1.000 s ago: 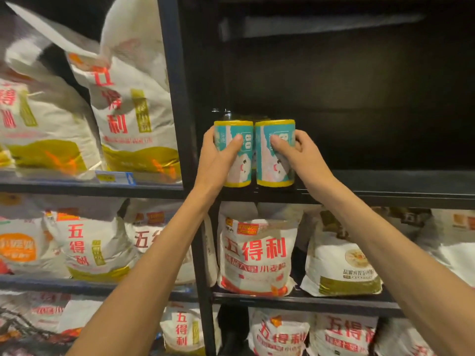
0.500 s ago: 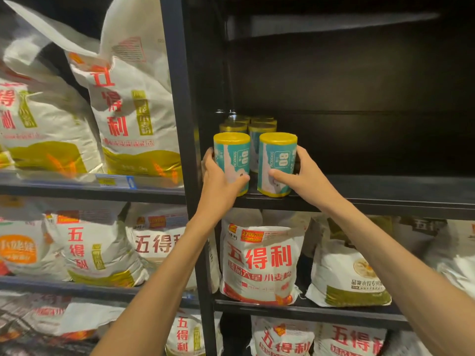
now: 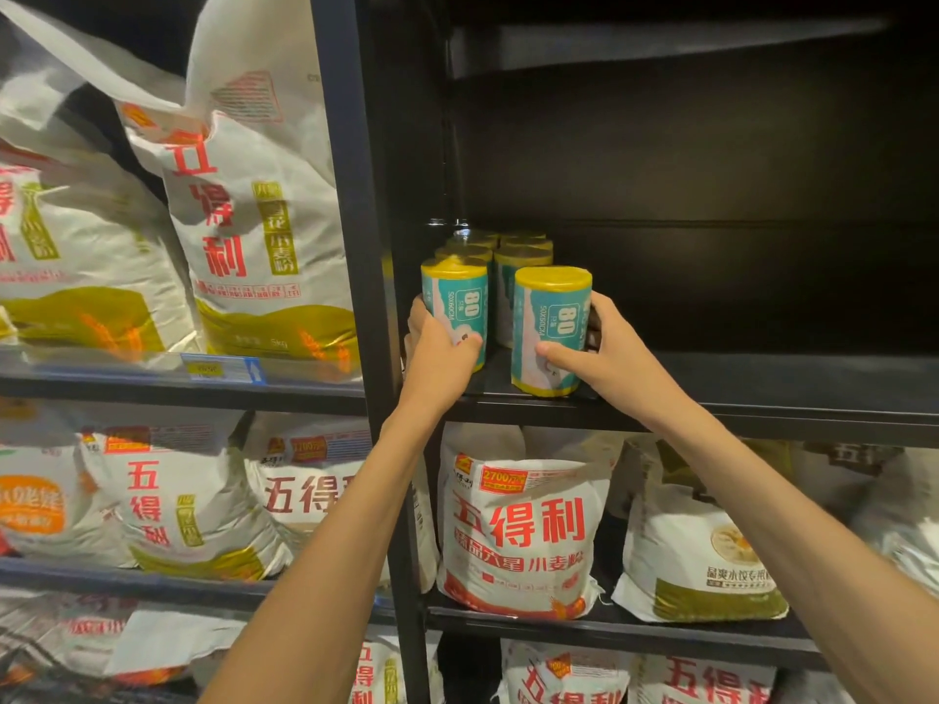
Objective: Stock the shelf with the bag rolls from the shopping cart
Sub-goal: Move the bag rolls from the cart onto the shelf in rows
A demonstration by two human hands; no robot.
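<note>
Black shelf amid flour sacks; upright bag rolls

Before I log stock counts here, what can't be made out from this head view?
- Rolls at the back: the front rolls hide all but their tops, so the count is unsure.
- Price tag: print blurred.
- Left hand fingers: behind its roll.
- Shopping cart: out of frame.
- Shelf: cut by the right edge.

Two bag rolls stand side by side at the shelf front, more rolls behind.
</note>
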